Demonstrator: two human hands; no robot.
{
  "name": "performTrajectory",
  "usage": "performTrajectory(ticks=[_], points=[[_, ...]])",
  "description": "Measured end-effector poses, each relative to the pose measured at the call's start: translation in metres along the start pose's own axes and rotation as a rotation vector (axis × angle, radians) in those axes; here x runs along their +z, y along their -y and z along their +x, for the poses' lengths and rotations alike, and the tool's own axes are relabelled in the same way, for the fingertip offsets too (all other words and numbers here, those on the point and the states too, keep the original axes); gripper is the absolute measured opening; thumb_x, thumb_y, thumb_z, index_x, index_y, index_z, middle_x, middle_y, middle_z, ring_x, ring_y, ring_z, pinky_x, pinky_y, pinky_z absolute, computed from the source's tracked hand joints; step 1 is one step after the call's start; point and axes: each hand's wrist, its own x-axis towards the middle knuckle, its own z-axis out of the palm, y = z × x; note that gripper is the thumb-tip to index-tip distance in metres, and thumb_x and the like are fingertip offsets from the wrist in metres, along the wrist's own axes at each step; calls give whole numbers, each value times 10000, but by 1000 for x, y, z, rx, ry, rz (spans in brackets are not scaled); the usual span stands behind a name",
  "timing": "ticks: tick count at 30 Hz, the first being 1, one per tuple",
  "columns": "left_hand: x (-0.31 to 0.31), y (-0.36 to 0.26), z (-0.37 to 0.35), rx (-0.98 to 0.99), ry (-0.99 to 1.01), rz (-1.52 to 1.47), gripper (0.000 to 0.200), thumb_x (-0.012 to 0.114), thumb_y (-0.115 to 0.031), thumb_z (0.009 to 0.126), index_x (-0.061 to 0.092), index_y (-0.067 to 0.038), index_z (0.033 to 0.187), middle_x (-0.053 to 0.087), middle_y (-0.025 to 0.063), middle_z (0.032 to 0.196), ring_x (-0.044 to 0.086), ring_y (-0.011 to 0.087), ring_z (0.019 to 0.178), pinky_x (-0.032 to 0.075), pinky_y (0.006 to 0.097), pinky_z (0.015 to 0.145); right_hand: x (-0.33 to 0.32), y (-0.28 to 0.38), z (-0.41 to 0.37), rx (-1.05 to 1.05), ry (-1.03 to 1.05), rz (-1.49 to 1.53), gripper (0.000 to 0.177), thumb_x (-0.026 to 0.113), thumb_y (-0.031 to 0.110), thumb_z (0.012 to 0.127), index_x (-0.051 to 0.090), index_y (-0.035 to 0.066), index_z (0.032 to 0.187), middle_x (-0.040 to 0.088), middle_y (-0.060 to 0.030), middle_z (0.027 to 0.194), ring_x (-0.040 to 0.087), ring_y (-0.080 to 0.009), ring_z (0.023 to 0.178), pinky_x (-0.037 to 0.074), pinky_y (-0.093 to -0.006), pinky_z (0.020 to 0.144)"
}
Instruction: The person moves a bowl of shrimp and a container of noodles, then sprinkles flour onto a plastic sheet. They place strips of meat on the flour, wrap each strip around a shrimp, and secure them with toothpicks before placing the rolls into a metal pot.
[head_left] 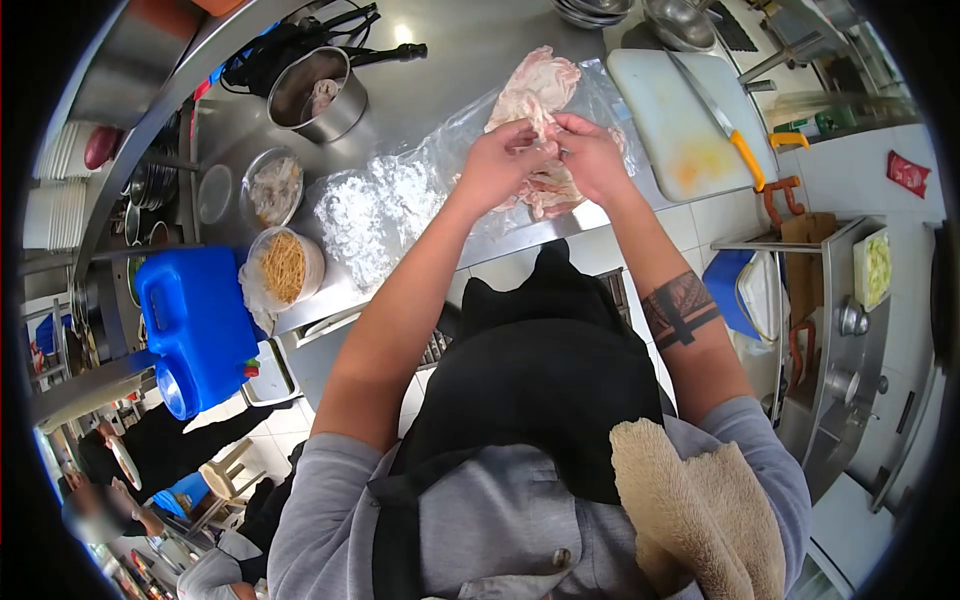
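Observation:
A piece of pale pink raw meat [538,88] spreads out on a clear plastic sheet [440,140] on the steel counter. My left hand [500,165] and my right hand [590,160] come together over its middle, fingers closed and pinching the meat. More raw meat [550,195] lies beneath and in front of my fingers, near the counter's front edge. White powder [365,215] covers the sheet's left part. My fingertips partly hide the exact grip.
To the right, a yellow-handled knife [720,120] lies on a white cutting board [665,130]. On the left stand a metal pot [345,110], a bowl of pale food [275,190], a tub of thin yellow strips [285,268] and a blue jerrycan [205,310]. Another person [220,570] is at lower left.

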Motion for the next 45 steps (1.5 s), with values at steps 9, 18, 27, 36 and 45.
performTrajectory(ticks=[9,18,27,36,45], points=[[12,3,2,98,-280,97,267,776,-192,958,769,37,1094,759,53,934,664,103,816,538,289,748,22,-12,-11,-266,-111,-539,261,580,99,1005,679,-21,1215,733,-171,1031,697,-254,908,525,-377,827],[9,-27,-18,107,-358,543,284,767,-242,916,707,21,825,691,191,790,687,315,685,531,410,653,43,-5,-34,-768,-228,-1180,161,642,21,883,638,-10,1041,661,-225,974,611,-438,1006,470,-549,935],[7,-21,-25,180,-427,321,242,784,-148,921,753,38,1073,774,139,961,716,187,768,576,330,716,47,-6,-43,-904,-200,-1219,316,618,-65,818,659,-10,1127,665,-225,1045,599,-478,1047,469,-524,989],[-15,-25,-24,-30,-25,-76,238,745,-42,903,744,45,1125,751,47,936,660,85,776,543,253,691,35,6,-46,-317,-12,-711,169,582,38,1030,682,-3,1160,684,-108,1041,654,-176,960,529,-317,868],[-2,-27,-18,-78,-207,-111,158,692,2,881,716,63,1025,734,69,905,683,117,779,554,262,669,39,-12,-45,-431,-79,-772,205,545,66,1034,658,13,1196,696,-159,1036,684,-244,931,532,-380,860]])
